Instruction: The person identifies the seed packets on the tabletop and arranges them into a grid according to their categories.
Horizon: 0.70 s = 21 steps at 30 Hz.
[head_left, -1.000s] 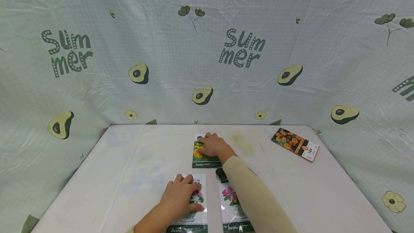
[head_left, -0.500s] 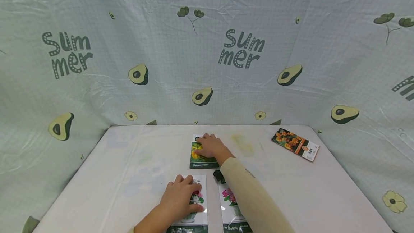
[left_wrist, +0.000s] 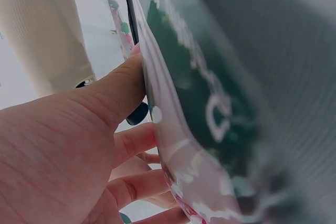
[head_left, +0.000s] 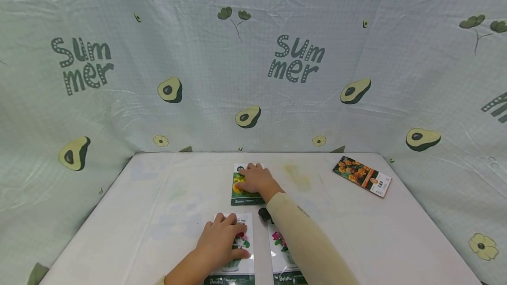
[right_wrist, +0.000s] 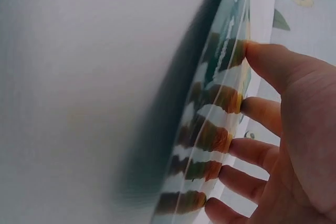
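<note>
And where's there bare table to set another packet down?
The widest bare patch runs between the left edge of the table and the left hand. Another lies right of the right sleeve, nearer than the orange-flower packet. The middle is crowded: both flowerpot packets, the yellow-flower packet and the right hand.

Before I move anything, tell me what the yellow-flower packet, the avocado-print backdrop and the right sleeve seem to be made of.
Yellow-flower packet: probably glossy plastic film; the right wrist view shows mirror-like reflections.
Avocado-print backdrop: perhaps coated sheeting, low sheen, creases catching light.
Right sleeve: likely matte knit, finely ribbed.
</note>
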### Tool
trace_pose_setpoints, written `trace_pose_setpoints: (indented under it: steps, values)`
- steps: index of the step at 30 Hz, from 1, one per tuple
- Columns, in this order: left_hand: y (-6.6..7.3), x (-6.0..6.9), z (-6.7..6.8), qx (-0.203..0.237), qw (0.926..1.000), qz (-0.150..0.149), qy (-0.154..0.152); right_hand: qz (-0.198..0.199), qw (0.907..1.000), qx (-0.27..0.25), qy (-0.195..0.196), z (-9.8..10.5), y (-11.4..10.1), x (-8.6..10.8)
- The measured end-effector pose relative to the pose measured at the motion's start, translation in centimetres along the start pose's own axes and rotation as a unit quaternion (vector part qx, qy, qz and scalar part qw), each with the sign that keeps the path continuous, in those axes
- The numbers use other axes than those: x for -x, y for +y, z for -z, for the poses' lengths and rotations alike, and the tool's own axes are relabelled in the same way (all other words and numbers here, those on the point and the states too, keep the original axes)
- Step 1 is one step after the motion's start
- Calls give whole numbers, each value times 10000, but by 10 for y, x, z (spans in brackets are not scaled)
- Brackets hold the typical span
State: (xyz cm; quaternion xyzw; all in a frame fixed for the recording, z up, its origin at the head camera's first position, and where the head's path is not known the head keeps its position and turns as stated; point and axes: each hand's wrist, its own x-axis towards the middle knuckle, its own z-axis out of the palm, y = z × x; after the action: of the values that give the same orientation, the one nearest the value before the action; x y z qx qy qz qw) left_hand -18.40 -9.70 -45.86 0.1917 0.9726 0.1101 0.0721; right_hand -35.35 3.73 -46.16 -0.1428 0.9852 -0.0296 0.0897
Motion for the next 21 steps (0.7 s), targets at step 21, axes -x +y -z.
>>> trace_pose_setpoints:
  steps: [21]
  values:
    - [1,2,0,-10,10000,-32,16,24,10000,66,42,-3,-11,-2]
